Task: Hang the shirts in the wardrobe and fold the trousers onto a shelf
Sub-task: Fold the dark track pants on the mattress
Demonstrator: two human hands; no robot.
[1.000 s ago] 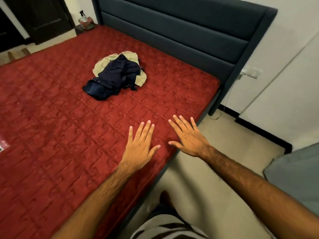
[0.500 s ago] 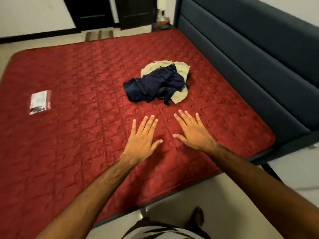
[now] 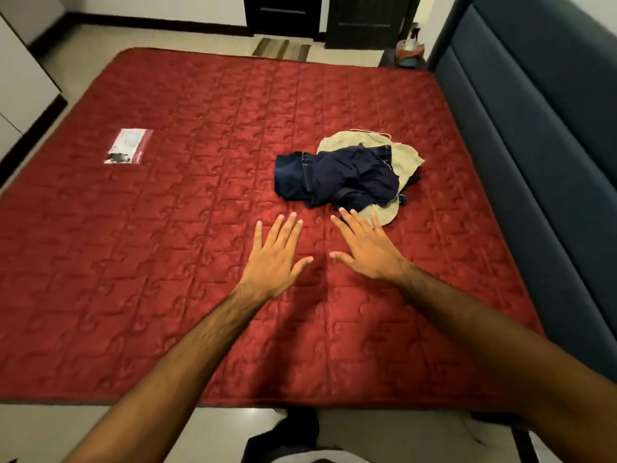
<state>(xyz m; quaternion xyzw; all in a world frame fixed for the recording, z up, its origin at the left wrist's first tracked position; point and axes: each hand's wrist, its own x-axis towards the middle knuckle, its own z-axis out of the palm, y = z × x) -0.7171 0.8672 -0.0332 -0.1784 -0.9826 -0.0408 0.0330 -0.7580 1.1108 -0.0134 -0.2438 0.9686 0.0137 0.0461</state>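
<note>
A crumpled pile of clothes lies on the red quilted mattress (image 3: 200,228): a dark navy garment (image 3: 337,175) on top of a beige garment (image 3: 405,158). My left hand (image 3: 275,259) reaches out over the mattress, fingers straight and spread, a little short of the pile. My right hand (image 3: 367,248) is stretched out flat beside it, its fingertips just at the near edge of the beige cloth. Neither hand holds anything. I cannot tell which pieces are shirts or trousers.
A dark blue padded headboard (image 3: 534,145) runs along the right side of the bed. A small clear packet (image 3: 128,150) lies on the mattress at left. Dark doors (image 3: 364,21) and a floor mat (image 3: 282,48) are beyond the bed. White furniture (image 3: 20,78) stands far left.
The view has swung left and over the bed, so the pile now sits right in front of my hands. Both hands have stayed spread and moved closer to the clothes.
</note>
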